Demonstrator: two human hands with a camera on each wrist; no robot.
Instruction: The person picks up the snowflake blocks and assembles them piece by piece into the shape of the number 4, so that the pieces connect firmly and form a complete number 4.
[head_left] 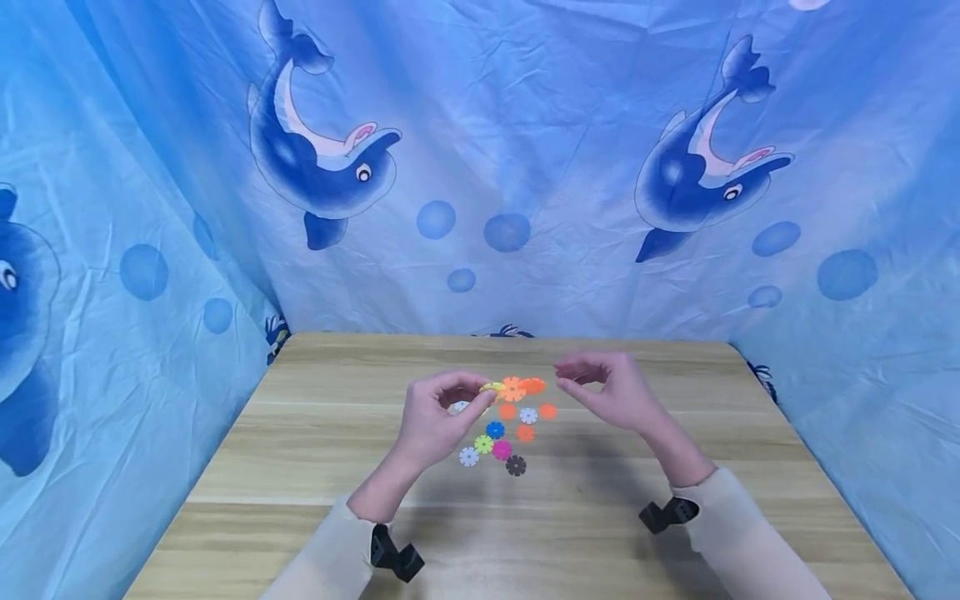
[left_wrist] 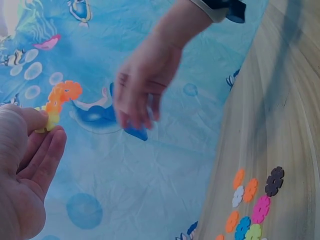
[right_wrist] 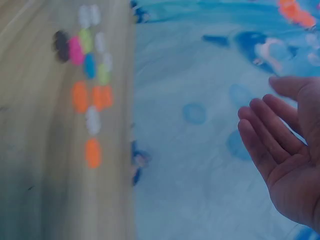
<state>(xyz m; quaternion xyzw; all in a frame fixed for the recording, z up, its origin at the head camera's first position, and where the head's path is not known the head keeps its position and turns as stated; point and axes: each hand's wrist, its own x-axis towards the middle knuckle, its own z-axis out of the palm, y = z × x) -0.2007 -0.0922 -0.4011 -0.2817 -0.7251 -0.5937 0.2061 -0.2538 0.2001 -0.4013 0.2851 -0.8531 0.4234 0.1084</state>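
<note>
My left hand (head_left: 438, 421) pinches a yellow notched plastic disc (left_wrist: 50, 121) between thumb and fingers, held up above the table. Joined to that disc is a short chain of orange notched discs (head_left: 513, 388), pointing to the right. My right hand (head_left: 618, 392) is just right of the chain, apart from it, its fingers loosely bent around nothing. In the right wrist view, the right palm is bare and the orange chain (right_wrist: 296, 12) shows at the top corner.
Below the hands, loose notched discs lie on the wooden table (head_left: 300, 467): several orange ones (head_left: 548, 412), white (head_left: 468, 457), blue (head_left: 495, 430), yellow-green (head_left: 483, 444), pink (head_left: 502, 450) and black (head_left: 516, 465). A blue dolphin-print curtain (head_left: 480, 167) surrounds the table's back and sides.
</note>
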